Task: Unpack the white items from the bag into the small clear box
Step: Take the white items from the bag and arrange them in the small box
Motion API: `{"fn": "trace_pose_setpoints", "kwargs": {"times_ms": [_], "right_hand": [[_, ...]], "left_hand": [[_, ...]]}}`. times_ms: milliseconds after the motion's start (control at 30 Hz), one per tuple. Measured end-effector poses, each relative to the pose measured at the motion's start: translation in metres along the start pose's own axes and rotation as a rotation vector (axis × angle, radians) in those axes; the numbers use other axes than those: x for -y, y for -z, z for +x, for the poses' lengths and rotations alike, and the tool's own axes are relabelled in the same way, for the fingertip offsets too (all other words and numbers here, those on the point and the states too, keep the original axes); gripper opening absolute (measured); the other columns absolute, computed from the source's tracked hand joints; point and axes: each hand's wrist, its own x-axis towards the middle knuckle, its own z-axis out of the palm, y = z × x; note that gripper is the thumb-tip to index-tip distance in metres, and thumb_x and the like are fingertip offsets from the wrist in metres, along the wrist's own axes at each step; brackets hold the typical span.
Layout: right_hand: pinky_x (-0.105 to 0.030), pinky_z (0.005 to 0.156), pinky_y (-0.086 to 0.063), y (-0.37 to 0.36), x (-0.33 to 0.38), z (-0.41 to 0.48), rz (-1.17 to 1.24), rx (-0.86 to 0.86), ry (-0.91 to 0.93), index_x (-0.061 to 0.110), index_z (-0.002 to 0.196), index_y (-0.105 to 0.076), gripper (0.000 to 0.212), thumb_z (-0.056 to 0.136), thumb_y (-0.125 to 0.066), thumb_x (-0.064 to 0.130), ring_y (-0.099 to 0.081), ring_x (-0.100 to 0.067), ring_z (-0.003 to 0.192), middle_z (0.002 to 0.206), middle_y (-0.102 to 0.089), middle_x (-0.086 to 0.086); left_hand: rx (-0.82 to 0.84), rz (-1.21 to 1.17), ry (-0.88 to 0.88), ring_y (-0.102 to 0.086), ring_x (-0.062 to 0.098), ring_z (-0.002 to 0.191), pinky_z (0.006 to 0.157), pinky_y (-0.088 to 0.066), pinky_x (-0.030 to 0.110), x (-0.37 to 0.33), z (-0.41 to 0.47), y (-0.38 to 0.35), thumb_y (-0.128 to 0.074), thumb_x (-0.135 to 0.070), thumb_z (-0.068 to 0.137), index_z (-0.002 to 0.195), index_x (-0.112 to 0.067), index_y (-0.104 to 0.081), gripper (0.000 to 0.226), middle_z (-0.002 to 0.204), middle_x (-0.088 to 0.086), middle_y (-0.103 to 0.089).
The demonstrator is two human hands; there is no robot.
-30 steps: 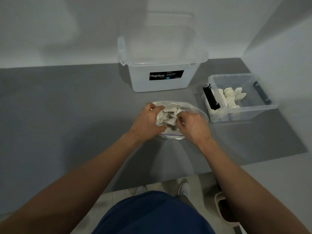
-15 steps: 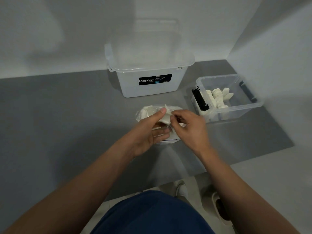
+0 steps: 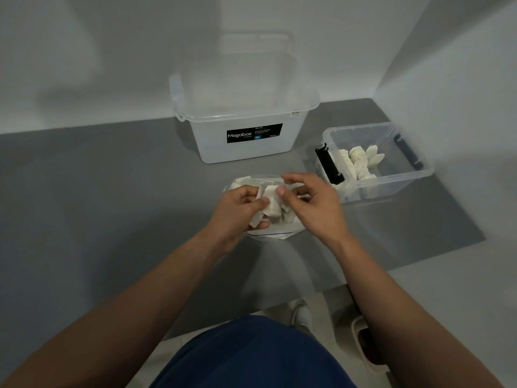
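Observation:
A clear plastic bag (image 3: 243, 182) holding several white wedge-shaped items lies on the grey table in front of me. Above its mouth my left hand (image 3: 237, 210) grips a bunch of white items (image 3: 272, 205). My right hand (image 3: 313, 204) pinches the same bunch from the right with thumb and fingers. The small clear box (image 3: 405, 179), with black clip handles, stands to the right of the bag. Several white items (image 3: 361, 161) lie in a row inside it.
A large clear tub (image 3: 246, 119) with a black Megabox label stands behind the bag. White walls close in behind the tub and to the right of the small box. The grey table (image 3: 98, 191) extends to the left.
Both hands came up out of the bag with white items. The left hand now holds a bigger bunch, and the right hand's thumb has come onto it.

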Motion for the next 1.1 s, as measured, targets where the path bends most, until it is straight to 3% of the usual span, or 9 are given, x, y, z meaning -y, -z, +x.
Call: {"fn": "trace_pose_setpoints", "kwargs": {"times_ms": [133, 233, 333, 467, 633, 733, 867, 967, 1100], "right_hand": [[-0.037, 0.075, -0.061, 0.004, 0.001, 0.014, 0.016, 0.116, -0.099, 0.025, 0.103, -0.078, 0.021, 0.083, -0.081, 0.019, -0.066, -0.010, 0.068, 0.088, -0.074, 0.006], [-0.027, 0.069, -0.054, 0.011, 0.003, 0.015, 0.018, 0.166, -0.114, 0.023, 0.106, -0.077, 0.024, 0.084, -0.081, 0.015, -0.063, -0.012, 0.064, 0.080, -0.072, 0.003], [-0.019, 0.066, -0.048, 0.022, 0.007, 0.016, -0.113, 0.273, -0.128, 0.021, 0.106, -0.079, 0.022, 0.085, -0.079, 0.016, -0.061, -0.003, 0.060, 0.074, -0.070, 0.008], [-0.024, 0.075, -0.056, 0.046, 0.015, 0.020, -0.236, 0.296, -0.104, 0.022, 0.093, -0.081, 0.009, 0.085, -0.080, 0.022, -0.069, -0.004, 0.072, 0.079, -0.075, 0.009], [-0.012, 0.073, -0.051, 0.112, 0.020, 0.035, -0.321, 0.150, -0.018, 0.029, 0.086, -0.080, 0.006, 0.084, -0.082, 0.024, -0.070, 0.002, 0.077, 0.080, -0.075, 0.017], [-0.014, 0.072, -0.050, 0.161, 0.012, 0.053, -0.444, -0.031, 0.023, 0.031, 0.086, -0.079, 0.003, 0.084, -0.080, 0.029, -0.068, -0.001, 0.073, 0.078, -0.073, 0.020], [-0.024, 0.076, -0.051, 0.218, -0.014, 0.094, -0.608, -0.181, 0.061, 0.025, 0.095, -0.080, 0.009, 0.088, -0.076, 0.029, -0.064, -0.007, 0.075, 0.089, -0.073, 0.008], [-0.036, 0.079, -0.057, 0.241, -0.046, 0.131, -0.769, -0.081, -0.038, 0.029, 0.096, -0.079, 0.011, 0.089, -0.072, 0.033, -0.070, -0.019, 0.082, 0.091, -0.077, 0.002], [-0.037, 0.080, -0.056, 0.241, -0.080, 0.162, -1.045, 0.120, -0.083, 0.032, 0.104, -0.076, 0.016, 0.092, -0.065, 0.032, -0.068, -0.029, 0.093, 0.104, -0.074, -0.003]], "left_hand": [[0.040, -0.079, 0.005, -0.073, 0.022, 0.086, 0.066, -0.059, 0.031, -0.004, -0.002, 0.000, -0.069, -0.009, 0.091, 0.102, -0.006, -0.067, 0.012, 0.094, 0.010, -0.074], [0.038, -0.125, 0.024, -0.073, 0.021, 0.086, 0.067, -0.058, 0.031, -0.004, -0.002, -0.002, -0.069, -0.007, 0.090, 0.102, -0.005, -0.066, 0.013, 0.094, 0.011, -0.074], [0.021, -0.093, 0.003, -0.073, 0.021, 0.083, 0.065, -0.058, 0.029, -0.002, 0.000, -0.005, -0.070, -0.007, 0.089, 0.104, -0.004, -0.066, 0.015, 0.094, 0.010, -0.074], [0.009, -0.098, 0.009, -0.072, 0.023, 0.080, 0.068, -0.061, 0.032, -0.003, 0.003, -0.013, -0.068, -0.007, 0.091, 0.101, -0.003, -0.066, 0.011, 0.093, 0.012, -0.074], [-0.032, 0.070, -0.090, -0.073, 0.024, 0.077, 0.076, -0.059, 0.036, -0.002, 0.005, -0.020, -0.069, -0.009, 0.090, 0.096, -0.007, -0.072, 0.007, 0.092, 0.013, -0.074], [-0.051, 0.240, -0.203, -0.070, 0.020, 0.066, 0.064, -0.056, 0.030, -0.003, 0.008, -0.025, -0.072, -0.014, 0.089, 0.092, -0.011, -0.074, 0.005, 0.087, 0.010, -0.074], [-0.077, 0.284, -0.212, -0.072, 0.021, 0.081, 0.067, -0.060, 0.036, -0.001, 0.015, -0.036, -0.078, -0.019, 0.083, 0.092, -0.017, -0.074, 0.010, 0.093, 0.005, -0.074], [-0.093, 0.202, -0.153, -0.072, 0.030, 0.086, 0.068, -0.061, 0.041, 0.001, 0.021, -0.046, -0.078, -0.013, 0.082, 0.093, -0.012, -0.072, 0.013, 0.097, 0.012, -0.072], [-0.142, 0.133, -0.156, -0.071, 0.026, 0.081, 0.063, -0.059, 0.034, -0.002, 0.026, -0.061, -0.072, -0.005, 0.086, 0.095, -0.003, -0.070, 0.009, 0.095, 0.018, -0.071]]}}
